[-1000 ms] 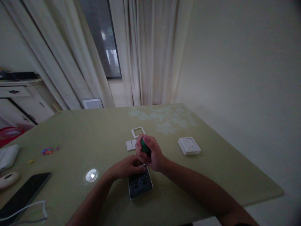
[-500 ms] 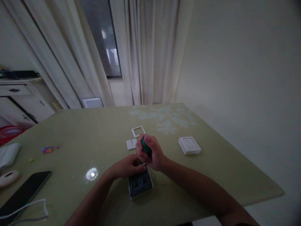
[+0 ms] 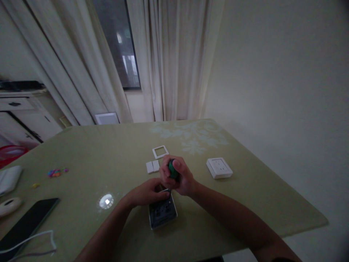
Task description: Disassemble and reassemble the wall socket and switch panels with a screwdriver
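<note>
My right hand [image 3: 178, 175] is wrapped round a green handle [image 3: 172, 169], which looks like a screwdriver's; its shaft is hidden below the fist. Under it lies a wall switch [image 3: 163, 213] with a white edge and a dark inner face, its cover off. My left hand [image 3: 149, 191] grips the far end of the switch, thumb pressed on its top. Just beyond the hands are two white rocker plates [image 3: 152, 166] side by side and a white square frame [image 3: 160, 151].
A white socket box [image 3: 219, 168] sits to the right on the table [image 3: 109, 153]. At the left are a black phone [image 3: 29, 222], a white cable [image 3: 29, 238], a pale round case [image 3: 10, 206], a white object [image 3: 10, 179] and small coloured pieces [image 3: 56, 173]. A wall borders the right side.
My right hand has turned slightly and shifted a little to the right with the green handle. My left hand and the switch have stayed in place.
</note>
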Demonstrator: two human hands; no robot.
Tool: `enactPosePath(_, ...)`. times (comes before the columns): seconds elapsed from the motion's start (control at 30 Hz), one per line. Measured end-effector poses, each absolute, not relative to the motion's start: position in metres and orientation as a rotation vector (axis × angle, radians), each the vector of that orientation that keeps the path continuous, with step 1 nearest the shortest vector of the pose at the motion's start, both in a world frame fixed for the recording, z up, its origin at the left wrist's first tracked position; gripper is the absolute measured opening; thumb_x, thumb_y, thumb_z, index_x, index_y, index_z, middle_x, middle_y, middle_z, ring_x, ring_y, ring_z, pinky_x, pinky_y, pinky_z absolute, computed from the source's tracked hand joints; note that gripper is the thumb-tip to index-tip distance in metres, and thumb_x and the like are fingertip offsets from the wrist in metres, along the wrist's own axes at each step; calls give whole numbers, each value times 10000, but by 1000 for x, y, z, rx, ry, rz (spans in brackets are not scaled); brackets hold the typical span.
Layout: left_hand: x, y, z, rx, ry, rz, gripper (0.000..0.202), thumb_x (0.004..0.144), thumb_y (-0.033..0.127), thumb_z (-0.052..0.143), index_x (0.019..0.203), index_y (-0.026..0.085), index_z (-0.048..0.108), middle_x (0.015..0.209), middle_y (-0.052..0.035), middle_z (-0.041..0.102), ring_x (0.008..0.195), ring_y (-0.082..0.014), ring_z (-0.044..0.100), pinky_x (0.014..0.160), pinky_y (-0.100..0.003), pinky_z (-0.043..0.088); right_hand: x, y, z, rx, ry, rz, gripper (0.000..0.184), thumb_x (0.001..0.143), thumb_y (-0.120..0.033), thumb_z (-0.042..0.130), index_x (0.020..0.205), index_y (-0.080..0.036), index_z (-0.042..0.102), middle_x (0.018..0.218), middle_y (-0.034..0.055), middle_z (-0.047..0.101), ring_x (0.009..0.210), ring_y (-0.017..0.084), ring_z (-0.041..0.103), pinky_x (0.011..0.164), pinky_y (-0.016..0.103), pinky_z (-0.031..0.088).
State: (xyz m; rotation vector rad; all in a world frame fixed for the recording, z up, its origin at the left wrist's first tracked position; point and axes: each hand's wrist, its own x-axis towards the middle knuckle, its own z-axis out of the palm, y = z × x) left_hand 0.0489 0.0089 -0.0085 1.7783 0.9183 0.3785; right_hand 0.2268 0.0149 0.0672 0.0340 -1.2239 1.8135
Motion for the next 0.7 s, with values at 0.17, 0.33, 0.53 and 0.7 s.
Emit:
enactPosePath(0.17,48,9,-9,1798,917,382,366,933,490,690,1098,167,738,1013,-50,774,901,-241,669,804,-326,530,224,13,64,34,-1237,1836,500,953,-632,693,771,-182,577,510,-93,447,354,35,231,325,149,224)
enactPosePath(0.33,48,8,-10,1788,912,388,349,942,479,675,1086,167,736,1037,-60,770,936,-252,671,831,-339,536,223,13,60,23,-1232,1842,488,966,-619,680,775,-181,582,524,-88,452,358,39,236,321,150,219)
enactPosePath(0.53,49,8,-6,1768,917,373,414,933,512,674,1153,165,728,1039,-70,762,909,-249,665,799,-333,533,227,14,67,15,-1213,1859,520,933,-661,699,758,-189,567,496,-100,433,351,32,207,322,143,226)
enactPosePath(0.7,50,8,-6,1772,930,378,349,913,496,690,1047,176,726,981,-42,752,878,-231,648,790,-320,522,224,13,64,1,-1215,1882,513,938,-651,695,762,-186,569,510,-98,439,362,35,214,327,147,221)
